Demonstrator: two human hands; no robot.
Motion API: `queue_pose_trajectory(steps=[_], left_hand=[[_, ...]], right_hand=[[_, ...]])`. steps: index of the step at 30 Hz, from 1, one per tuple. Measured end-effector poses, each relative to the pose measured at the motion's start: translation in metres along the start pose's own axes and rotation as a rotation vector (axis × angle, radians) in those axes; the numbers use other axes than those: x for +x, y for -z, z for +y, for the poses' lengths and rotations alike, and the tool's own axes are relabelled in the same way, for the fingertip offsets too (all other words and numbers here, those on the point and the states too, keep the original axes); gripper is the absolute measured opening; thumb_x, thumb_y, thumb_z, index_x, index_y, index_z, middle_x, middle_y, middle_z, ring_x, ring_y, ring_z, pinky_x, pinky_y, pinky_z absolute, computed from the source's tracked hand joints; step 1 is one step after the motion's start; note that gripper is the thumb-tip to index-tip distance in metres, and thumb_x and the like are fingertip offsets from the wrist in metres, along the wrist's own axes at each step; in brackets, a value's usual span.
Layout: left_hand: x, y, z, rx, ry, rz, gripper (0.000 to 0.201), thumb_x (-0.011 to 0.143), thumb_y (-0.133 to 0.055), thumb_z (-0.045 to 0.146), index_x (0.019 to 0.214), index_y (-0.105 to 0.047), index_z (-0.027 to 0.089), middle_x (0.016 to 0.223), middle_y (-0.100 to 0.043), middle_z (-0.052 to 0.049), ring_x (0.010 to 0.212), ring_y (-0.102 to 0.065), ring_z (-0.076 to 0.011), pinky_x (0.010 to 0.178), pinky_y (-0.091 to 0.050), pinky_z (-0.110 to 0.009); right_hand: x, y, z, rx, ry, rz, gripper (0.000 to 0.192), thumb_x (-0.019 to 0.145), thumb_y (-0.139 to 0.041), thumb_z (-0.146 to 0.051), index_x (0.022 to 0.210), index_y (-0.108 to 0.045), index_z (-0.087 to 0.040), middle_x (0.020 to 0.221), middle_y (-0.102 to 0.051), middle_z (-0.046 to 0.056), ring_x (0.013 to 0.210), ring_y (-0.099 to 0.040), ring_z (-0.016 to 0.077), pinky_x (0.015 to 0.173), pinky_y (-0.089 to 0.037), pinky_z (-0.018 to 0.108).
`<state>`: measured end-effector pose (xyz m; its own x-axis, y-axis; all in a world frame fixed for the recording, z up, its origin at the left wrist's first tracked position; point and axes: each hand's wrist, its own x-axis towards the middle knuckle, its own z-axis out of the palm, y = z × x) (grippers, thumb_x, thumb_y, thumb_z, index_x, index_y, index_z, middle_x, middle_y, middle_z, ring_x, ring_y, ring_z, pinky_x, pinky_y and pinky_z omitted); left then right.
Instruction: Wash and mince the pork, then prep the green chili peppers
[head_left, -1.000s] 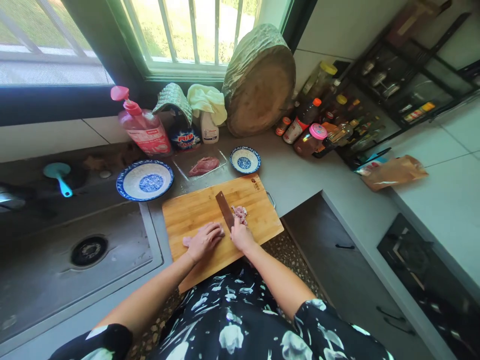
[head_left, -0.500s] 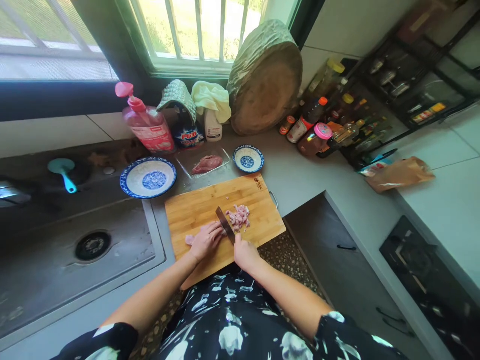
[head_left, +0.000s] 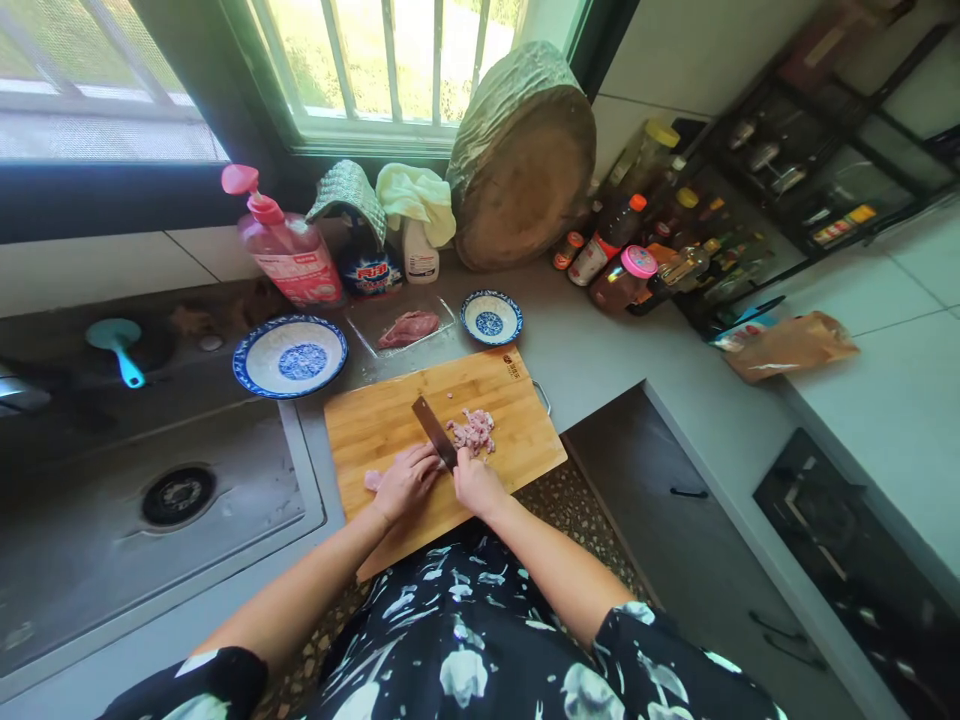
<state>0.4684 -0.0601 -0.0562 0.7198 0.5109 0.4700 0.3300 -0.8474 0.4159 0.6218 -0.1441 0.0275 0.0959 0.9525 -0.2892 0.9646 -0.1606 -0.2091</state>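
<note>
On the wooden cutting board (head_left: 397,410) my left hand (head_left: 406,484) presses down on a strip of pale pink meat (head_left: 373,480), its fingers bent over it; most of the strip is hidden under the hand. My right hand (head_left: 478,484) is wrapped round the handle of a cleaver (head_left: 433,430), whose dark blade stands just right of my left fingertips. A small heap of chopped meat (head_left: 474,431) lies right of the blade, with one stray bit farther up the board. Behind the board, a larger piece of raw meat (head_left: 409,329) rests in a clear plastic tray.
A large blue-rimmed plate (head_left: 247,372) sits by the sink (head_left: 247,450), and a small blue-rimmed dish (head_left: 469,322) behind the board. A pink soap bottle (head_left: 296,265), a round wooden block (head_left: 529,185) and several seasoning bottles (head_left: 596,260) line the wall. The stove (head_left: 817,520) is far right.
The cleaver and my right hand have shifted slightly away from me and left, the blade's tip reaching farther up the board. My left hand keeps its place on the meat.
</note>
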Motion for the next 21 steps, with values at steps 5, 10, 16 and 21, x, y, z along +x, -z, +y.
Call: queue_pose_trajectory(steps=[5, 10, 16, 21], left_hand=[[0.0, 0.001, 0.002, -0.003, 0.012, 0.002, 0.018, 0.087, -0.047, 0.027, 0.091, -0.062, 0.017, 0.11, -0.061, -0.011, 0.102, -0.057, -0.0217, 0.089, -0.047, -0.039], [-0.002, 0.001, 0.002, 0.019, 0.018, 0.001, 0.02, 0.087, -0.045, 0.025, 0.091, -0.062, 0.017, 0.107, -0.062, -0.011, 0.103, -0.056, -0.0213, 0.09, -0.047, -0.039], [-0.006, 0.001, 0.004, -0.014, 0.015, 0.017, 0.016, 0.086, -0.047, 0.024, 0.091, -0.062, 0.017, 0.103, -0.063, -0.01, 0.101, -0.056, -0.0205, 0.089, -0.047, -0.037], [-0.007, 0.0, 0.001, -0.003, 0.01, 0.048, 0.016, 0.086, -0.048, 0.026, 0.09, -0.062, 0.018, 0.102, -0.063, -0.009, 0.098, -0.057, -0.0201, 0.087, -0.048, -0.036]], right_hand=[[-0.03, -0.006, 0.004, -0.016, -0.004, -0.061, 0.027, 0.088, -0.036, -0.02, 0.112, -0.037, -0.007, 0.078, -0.064, 0.016, 0.074, -0.065, 0.0261, 0.062, -0.049, 0.033], [-0.012, -0.011, -0.012, -0.042, -0.047, -0.065, 0.028, 0.083, -0.042, -0.014, 0.11, -0.038, -0.007, 0.079, -0.064, 0.017, 0.075, -0.066, 0.0254, 0.063, -0.049, 0.031], [0.03, -0.002, -0.011, 0.026, -0.084, 0.012, 0.023, 0.087, -0.037, -0.019, 0.109, -0.037, -0.01, 0.087, -0.065, 0.017, 0.082, -0.065, 0.0243, 0.067, -0.049, 0.032], [0.022, 0.004, 0.006, 0.013, -0.104, 0.015, 0.029, 0.089, -0.036, -0.025, 0.113, -0.035, -0.009, 0.09, -0.064, 0.018, 0.082, -0.064, 0.0246, 0.067, -0.049, 0.032]])
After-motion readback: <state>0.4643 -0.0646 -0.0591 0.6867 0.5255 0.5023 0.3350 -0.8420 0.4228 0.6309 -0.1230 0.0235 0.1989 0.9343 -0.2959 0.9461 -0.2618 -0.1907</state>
